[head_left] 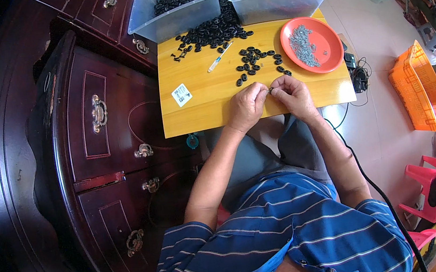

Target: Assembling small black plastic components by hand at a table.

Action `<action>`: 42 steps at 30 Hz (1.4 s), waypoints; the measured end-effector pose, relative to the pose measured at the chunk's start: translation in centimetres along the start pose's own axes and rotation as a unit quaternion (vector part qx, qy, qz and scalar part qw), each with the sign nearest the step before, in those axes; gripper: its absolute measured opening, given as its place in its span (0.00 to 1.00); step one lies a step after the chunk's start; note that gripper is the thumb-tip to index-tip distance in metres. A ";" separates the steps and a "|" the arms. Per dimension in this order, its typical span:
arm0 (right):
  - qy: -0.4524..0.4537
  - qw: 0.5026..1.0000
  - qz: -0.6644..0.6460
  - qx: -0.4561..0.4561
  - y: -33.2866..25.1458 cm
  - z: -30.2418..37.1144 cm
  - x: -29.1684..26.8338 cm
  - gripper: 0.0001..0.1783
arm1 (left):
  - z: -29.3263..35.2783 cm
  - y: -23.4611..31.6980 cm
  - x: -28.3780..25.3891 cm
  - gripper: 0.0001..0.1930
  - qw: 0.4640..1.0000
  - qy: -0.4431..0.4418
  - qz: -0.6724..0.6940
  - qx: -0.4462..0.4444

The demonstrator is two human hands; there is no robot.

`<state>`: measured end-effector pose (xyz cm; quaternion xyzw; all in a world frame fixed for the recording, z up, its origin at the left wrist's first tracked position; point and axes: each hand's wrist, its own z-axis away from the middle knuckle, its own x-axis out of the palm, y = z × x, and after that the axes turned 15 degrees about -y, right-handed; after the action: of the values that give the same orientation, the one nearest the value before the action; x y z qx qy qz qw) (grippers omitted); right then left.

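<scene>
Layout: a yellow surface [206,105] takes the upper middle of the frame. Two clear bins [178,26] stand at its far edge; the left one holds many black parts, and a dense heap [217,33] of similar parts spreads in front of it. Probably set back there as bulk stock, leaving the near side for handwork. Nearer the frame's centre, a loose scatter of black oval pieces [249,68] lies just beyond the hands, likely spread thin so single ones can be picked up easily. At upper right of the surface, a red plate [335,50] holds small grey pieces [301,46]; its rim presumably keeps them from rolling off, and its position suits the right arm. A slim pen-like tool [220,58] and a white label [181,95] lie to the left, apart from the hands.

Grip: the left hand [248,105] and right hand [295,97] meet near the surface's front edge, thumbs and forefingers pinched in, almost no opening. Between the fingertips, a small dark piece [270,92], touched from both sides; mostly covered, exact shape cannot be told. Held close to the body, probably for steadiness and a clear view.
</scene>
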<state>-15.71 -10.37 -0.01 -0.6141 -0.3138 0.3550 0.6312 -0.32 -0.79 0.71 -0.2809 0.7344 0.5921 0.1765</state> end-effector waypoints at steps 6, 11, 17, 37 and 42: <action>0.000 1.000 -0.013 -0.002 0.0 0.0 0.1 0.06 | -0.1 -0.1 0.1 0.04 1.000 0.002 0.001 0.009; 0.009 1.000 -0.014 0.005 0.0 -0.1 0.2 0.05 | 0.0 0.1 0.0 0.04 1.000 0.002 -0.018 0.014; 0.014 1.000 -0.007 0.001 -0.2 -0.2 0.3 0.05 | 0.0 0.3 0.0 0.05 1.000 0.003 -0.010 -0.001; -0.006 0.999 -0.031 0.010 -0.4 0.0 0.1 0.06 | 0.0 0.1 0.1 0.04 1.000 -0.001 0.004 -0.007; -0.007 1.000 -0.031 0.004 -0.1 -0.1 0.0 0.06 | 0.0 -0.1 0.1 0.04 1.000 0.004 0.012 -0.003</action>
<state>-15.56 -10.42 0.11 -0.5993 -0.3354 0.3409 0.6419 -0.33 -0.81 0.62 -0.2752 0.7363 0.5955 0.1658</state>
